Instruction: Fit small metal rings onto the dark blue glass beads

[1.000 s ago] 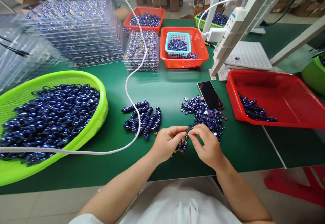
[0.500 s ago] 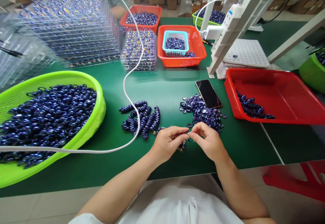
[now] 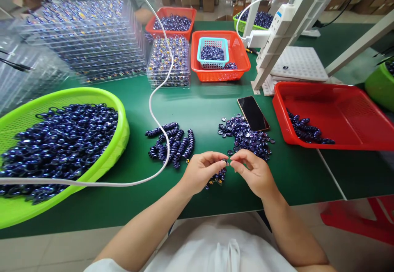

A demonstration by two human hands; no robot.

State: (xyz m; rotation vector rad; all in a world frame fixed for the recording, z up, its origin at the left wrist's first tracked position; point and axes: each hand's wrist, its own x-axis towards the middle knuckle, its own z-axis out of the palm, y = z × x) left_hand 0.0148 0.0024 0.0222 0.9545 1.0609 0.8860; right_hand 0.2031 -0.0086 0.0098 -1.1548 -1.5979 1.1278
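My left hand (image 3: 205, 171) pinches a small dark piece between thumb and forefinger; a string of dark parts with yellow bits (image 3: 219, 177) shows just below these fingers, and I cannot tell whether it hangs from them or lies on the table. My right hand (image 3: 250, 171) is closed in a pinch, fingertips close to the left ones; whatever is in it is too small to make out. Just beyond my hands lies a pile of shiny dark-blue round caps (image 3: 250, 138). To the left of my hands rest several coiled strings of dark-blue pieces (image 3: 175, 146).
A green basket (image 3: 123, 132) of dark-blue pieces stands at left, crossed by a white cable (image 3: 117, 184). A phone (image 3: 253, 114) touches the cap pile. At right is a red tray (image 3: 344, 111). Stacked clear trays (image 3: 101, 42), an orange basket (image 3: 221, 74) and a power strip (image 3: 277, 29) stand behind.
My fingertips have parted slightly, the right hand staying in its pinch. More of the string with yellow bits shows beneath my left hand.
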